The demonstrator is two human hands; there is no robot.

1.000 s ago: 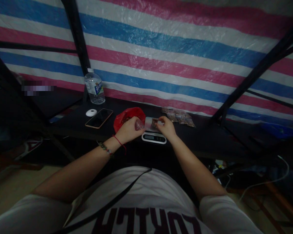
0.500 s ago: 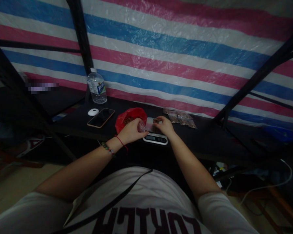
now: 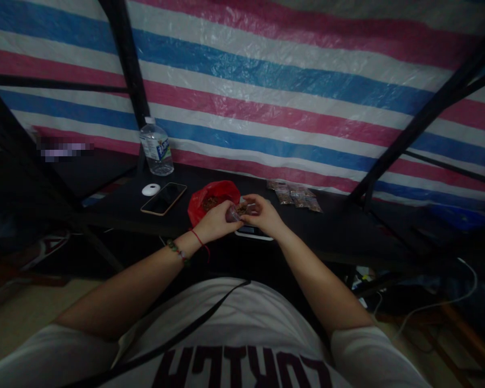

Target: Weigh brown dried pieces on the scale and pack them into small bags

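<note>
My left hand (image 3: 216,222) is closed on a small clear plastic bag (image 3: 231,214), its mouth facing right. At that mouth, the fingers of my right hand (image 3: 265,214) are curled around a pinch of brown dried bits (image 3: 242,207). Both hands meet above a white digital scale (image 3: 254,233), hiding much of its top. Just behind my left hand lies an open red plastic bag (image 3: 227,189) with more brown bits (image 3: 210,202) inside. Several filled small clear packets (image 3: 294,196) lie to the right of the scale.
On the black tabletop (image 3: 327,231), a phone (image 3: 164,199), a round white object (image 3: 151,189) and a clear bottle (image 3: 157,146) stand or lie to the left. Dark metal posts (image 3: 131,70) rise at both sides. A striped plastic sheet (image 3: 258,102) hangs behind.
My right hand has moved left from over the scale to the small bag's mouth, carrying brown bits. My left hand keeps hold of the bag. The view has shifted slightly.
</note>
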